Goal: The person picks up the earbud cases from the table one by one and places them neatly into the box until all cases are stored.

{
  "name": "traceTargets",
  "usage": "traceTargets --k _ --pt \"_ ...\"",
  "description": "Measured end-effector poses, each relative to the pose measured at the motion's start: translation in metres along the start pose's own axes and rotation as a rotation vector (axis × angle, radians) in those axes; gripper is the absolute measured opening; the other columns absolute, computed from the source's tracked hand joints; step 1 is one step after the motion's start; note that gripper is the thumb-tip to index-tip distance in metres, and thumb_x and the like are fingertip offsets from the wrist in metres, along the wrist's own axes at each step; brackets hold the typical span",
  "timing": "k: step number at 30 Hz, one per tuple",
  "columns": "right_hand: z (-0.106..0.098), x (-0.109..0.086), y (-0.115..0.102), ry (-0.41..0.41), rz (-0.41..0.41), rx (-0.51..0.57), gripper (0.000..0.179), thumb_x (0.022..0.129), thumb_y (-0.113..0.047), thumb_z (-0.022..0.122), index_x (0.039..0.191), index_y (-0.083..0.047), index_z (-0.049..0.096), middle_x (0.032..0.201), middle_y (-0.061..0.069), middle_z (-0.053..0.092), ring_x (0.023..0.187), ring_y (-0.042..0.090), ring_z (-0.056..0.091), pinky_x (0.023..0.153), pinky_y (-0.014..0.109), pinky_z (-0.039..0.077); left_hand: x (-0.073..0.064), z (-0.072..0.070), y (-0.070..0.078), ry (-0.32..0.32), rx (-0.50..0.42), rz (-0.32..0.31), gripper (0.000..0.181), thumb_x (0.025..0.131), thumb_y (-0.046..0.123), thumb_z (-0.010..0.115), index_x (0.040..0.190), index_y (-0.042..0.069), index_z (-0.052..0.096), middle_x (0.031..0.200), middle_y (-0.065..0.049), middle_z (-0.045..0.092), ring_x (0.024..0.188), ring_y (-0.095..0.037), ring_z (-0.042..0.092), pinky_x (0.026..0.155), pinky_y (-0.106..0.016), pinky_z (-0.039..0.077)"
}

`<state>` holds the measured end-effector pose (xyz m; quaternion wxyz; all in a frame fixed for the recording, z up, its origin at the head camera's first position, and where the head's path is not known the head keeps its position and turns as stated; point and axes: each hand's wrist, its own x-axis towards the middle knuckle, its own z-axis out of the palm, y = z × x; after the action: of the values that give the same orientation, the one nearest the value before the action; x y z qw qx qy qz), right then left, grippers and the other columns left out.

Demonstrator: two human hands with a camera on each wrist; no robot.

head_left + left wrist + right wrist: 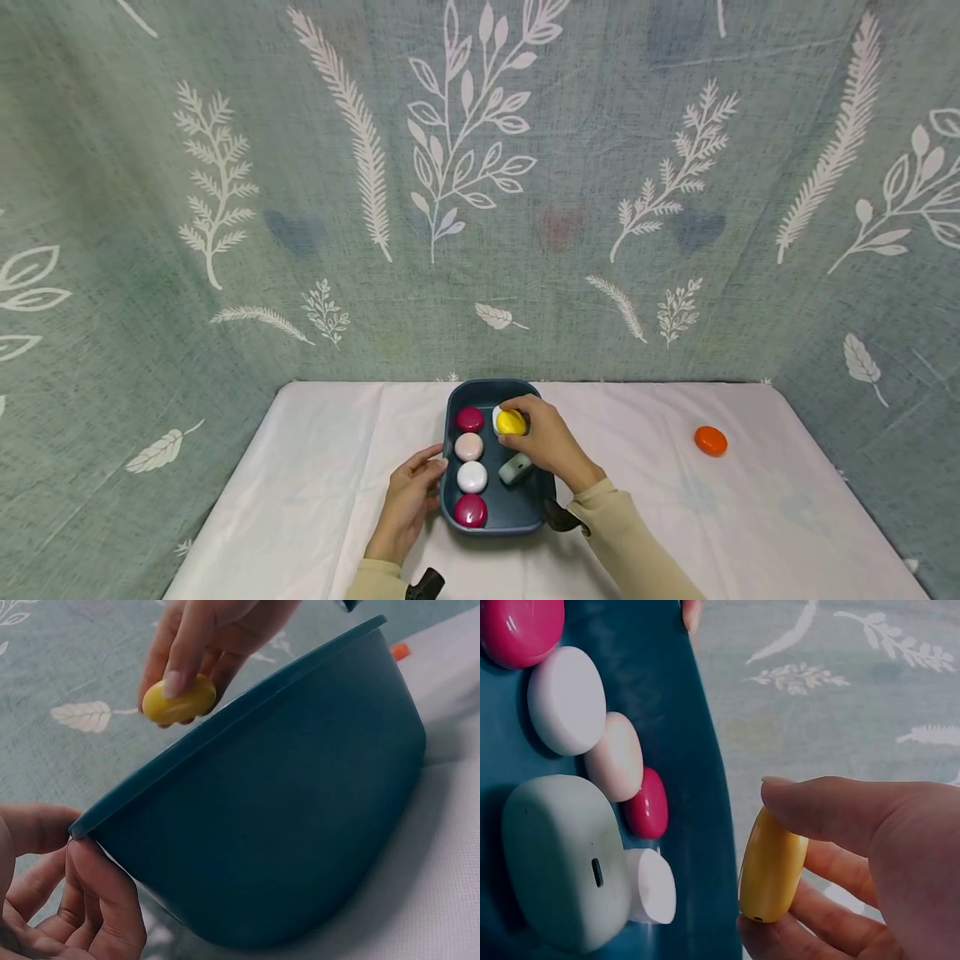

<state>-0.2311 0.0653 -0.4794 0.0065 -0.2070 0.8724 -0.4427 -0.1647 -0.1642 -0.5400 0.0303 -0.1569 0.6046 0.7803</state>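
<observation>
My right hand (pixel 553 437) pinches a glossy yellow rounded disc (pixel 512 423) between thumb and fingers, over the far right part of a dark blue tub (pixel 517 510). A small dark slot shows on the disc's edge in the right wrist view. At the tub's left side, my left hand (pixel 407 500) grips the rim with thumb and fingers. Inside, a left row runs from a crimson disc (pixel 470 419) through a pale pink disc (pixel 468 447) and a white disc (pixel 472 477) to another crimson disc (pixel 471 511). A second white disc (pixel 656 889) is partly hidden by the yellow one.
Also in the tub, a pale green rounded case (pixel 514 469) with a slot lies right of the row. An orange disc (pixel 710 441) lies apart on the white tablecloth (pixel 622 417), far to the right. Behind the table hangs a leaf-patterned curtain (pixel 480 275).
</observation>
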Motion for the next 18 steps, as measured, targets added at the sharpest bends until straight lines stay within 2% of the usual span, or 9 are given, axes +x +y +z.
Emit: traceTargets --k 10,18 --pt "0.0099 0.002 0.0038 -0.038 0.017 -0.011 0.043 0.087 0.0 0.084 0.127 0.005 0.07 0.123 0.018 0.067 0.102 0.029 0.064 0.097 0.049 0.058 -0.0035 -0.0016 -0.0009 0.004 -0.011 -0.017 0.04 0.1 0.006 0.067 0.139 -0.004 0.062 0.09 0.005 0.063 0.072 -0.007 0.055 0.059 -0.02 0.053" --pt "0.0099 0.0054 0.0071 -0.07 -0.012 -0.076 0.044 0.085 0.002 0.085 0.126 0.008 0.07 0.123 0.021 0.067 0.103 0.032 0.064 0.099 0.051 0.057 -0.0016 0.0 0.0021 0.002 -0.014 -0.018 0.04 0.101 0.006 0.067 0.139 -0.004 0.062 0.092 0.004 0.064 0.073 -0.008 0.056 0.06 -0.021 0.053"
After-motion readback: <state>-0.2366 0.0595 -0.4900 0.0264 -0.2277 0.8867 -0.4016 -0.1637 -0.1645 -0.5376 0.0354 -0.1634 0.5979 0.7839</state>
